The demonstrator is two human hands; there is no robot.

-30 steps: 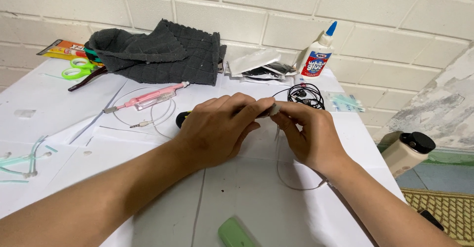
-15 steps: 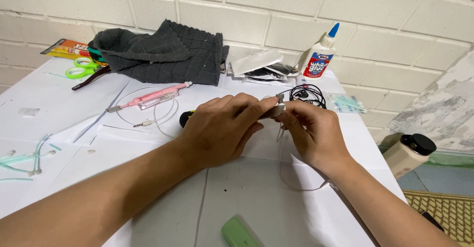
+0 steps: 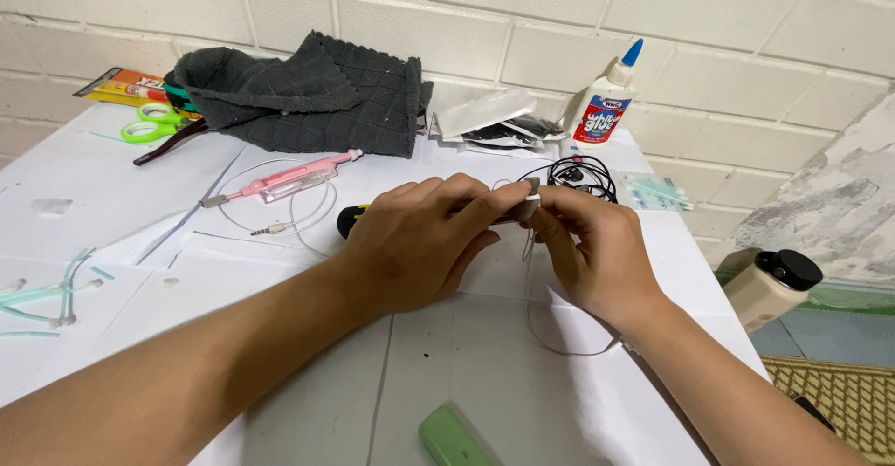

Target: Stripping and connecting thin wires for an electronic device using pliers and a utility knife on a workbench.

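White paper covers the table point(image 3: 121, 205) where a small grey-and-white piece point(image 3: 530, 196) is pinched between the fingertips of the left hand point(image 3: 419, 242) and the right hand point(image 3: 592, 247), just above the tabletop near its far right side. Both sets of fingers are closed together on the piece; what it is exactly cannot be told. A thin white wire point(image 3: 536, 312) hangs from it and loops across the paper. A tangle of black cable point(image 3: 578, 175) lies just behind the hands, a glue bottle point(image 3: 606, 102) stands by the brick wall, and a dark cloth point(image 3: 308, 93) is heaped to the left. A tug on the trailing wire is judged the main risk: the piece could be pulled from so light a pinch, or snagged in the black cable.
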